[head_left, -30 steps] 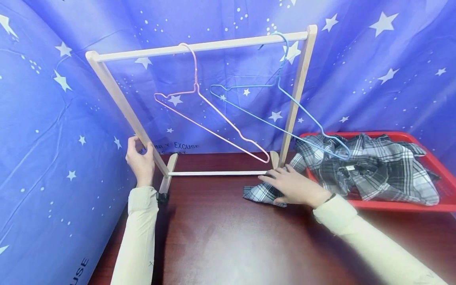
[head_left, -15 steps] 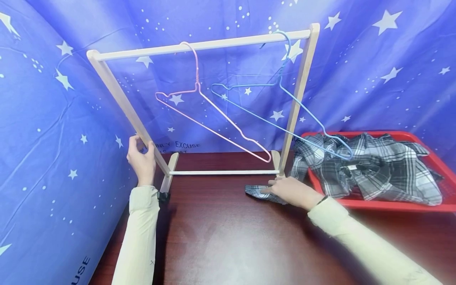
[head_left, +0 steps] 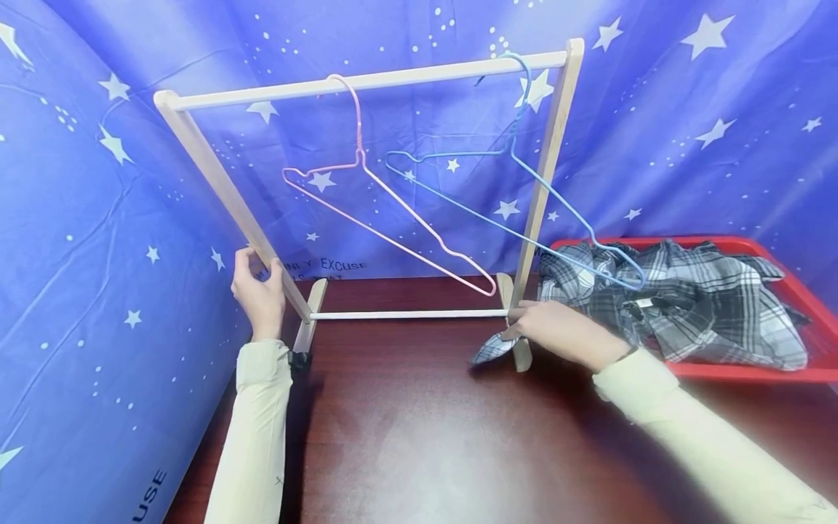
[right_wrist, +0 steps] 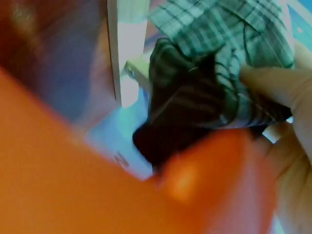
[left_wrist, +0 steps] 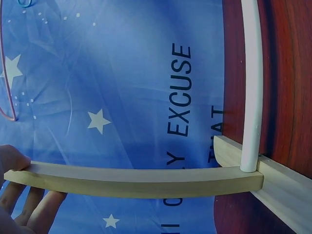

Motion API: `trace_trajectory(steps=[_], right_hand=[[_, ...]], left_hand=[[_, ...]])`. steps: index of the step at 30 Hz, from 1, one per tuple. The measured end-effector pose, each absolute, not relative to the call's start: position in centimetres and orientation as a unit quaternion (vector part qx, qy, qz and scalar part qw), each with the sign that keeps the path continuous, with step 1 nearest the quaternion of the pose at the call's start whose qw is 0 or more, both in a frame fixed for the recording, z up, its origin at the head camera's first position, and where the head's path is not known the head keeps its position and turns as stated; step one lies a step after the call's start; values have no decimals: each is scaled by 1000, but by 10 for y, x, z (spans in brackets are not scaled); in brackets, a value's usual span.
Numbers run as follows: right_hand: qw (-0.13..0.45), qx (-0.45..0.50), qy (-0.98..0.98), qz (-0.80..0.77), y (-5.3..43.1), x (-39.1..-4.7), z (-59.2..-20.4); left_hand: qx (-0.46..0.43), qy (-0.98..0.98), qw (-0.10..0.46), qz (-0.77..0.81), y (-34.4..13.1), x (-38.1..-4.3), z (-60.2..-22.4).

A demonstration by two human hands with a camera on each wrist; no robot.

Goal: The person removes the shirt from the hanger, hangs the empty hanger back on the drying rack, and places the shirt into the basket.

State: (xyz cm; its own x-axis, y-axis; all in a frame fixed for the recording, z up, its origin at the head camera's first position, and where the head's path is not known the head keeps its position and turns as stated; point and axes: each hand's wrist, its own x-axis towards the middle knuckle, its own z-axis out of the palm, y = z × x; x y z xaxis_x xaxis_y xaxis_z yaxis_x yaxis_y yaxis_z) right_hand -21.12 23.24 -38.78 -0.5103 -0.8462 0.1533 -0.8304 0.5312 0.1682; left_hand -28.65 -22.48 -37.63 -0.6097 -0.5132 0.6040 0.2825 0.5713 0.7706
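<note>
My left hand (head_left: pixel 260 302) grips the left post of a small wooden clothes rack (head_left: pixel 219 182), thumb on one side and fingers on the other. At the foot of the right post, my right hand (head_left: pixel 566 333) pinches a black-and-white plaid shirt (right_wrist: pixel 195 95). One end of the cloth hangs from its fingers, low over the table. In the right wrist view the thumb (right_wrist: pixel 270 83) presses on the bunched fabric. A pink wire hanger (head_left: pixel 359 137) and a blue wire hanger (head_left: pixel 514 131) hang bare from the top bar.
A red basket (head_left: pixel 746 372) heaped with plaid clothing (head_left: pixel 727 309) stands right of the rack. A blue starry curtain (head_left: pixel 406 233) closes off the back and left of the dark red table (head_left: pixel 419 437). Something blurred orange fills the lower right wrist view.
My right hand has gathered the shirt end that lay on the table and raised it, shifting right toward the basket. The rack's right foot now shows. My left hand keeps its place.
</note>
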Motion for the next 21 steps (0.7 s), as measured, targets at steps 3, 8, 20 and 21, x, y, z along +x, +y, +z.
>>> trace_trajectory(steps=[3, 8, 20, 21], right_hand=[[128, 481, -867, -17, 242, -207, -380], [148, 475, -867, 27, 262, -199, -368], [101, 368, -924, -30, 321, -185, -327], [98, 357, -928, -35, 325, -184, -325]], left_hand=[[74, -769, 440, -457, -225, -287, -377], [73, -772, 437, -456, -225, -288, -378], [77, -772, 437, -454, -224, -286, -377], [78, -773, 437, -454, -224, -286, -377]])
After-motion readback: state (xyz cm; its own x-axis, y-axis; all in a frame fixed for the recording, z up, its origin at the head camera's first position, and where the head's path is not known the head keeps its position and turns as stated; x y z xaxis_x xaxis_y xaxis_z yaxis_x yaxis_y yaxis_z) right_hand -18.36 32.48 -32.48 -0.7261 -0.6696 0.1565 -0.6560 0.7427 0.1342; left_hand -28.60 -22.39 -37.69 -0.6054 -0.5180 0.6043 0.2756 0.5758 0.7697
